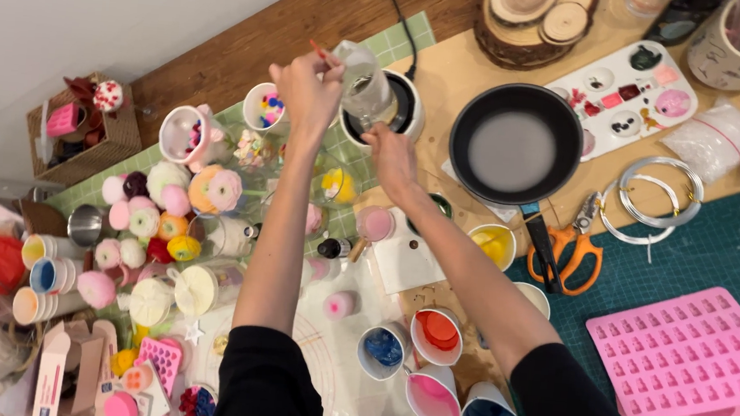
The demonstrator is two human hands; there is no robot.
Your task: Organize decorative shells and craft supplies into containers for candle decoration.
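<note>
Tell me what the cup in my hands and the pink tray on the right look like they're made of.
The cup, held by the left hand and right hand, looks like clear plastic or glass: you can see through it. The pink mold tray looks like matte silicone, judging by its soft, dull surface and rows of small cavities.

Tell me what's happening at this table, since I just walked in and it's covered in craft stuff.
A person is working with both hands over a small round hot plate. The right hand steadies a clear measuring cup tilted above it, while the left hand holds a thin red-tipped stick by the cup. A black pan of pale melted wax sits beside them, with cups of coloured wax nearer the person.
</note>
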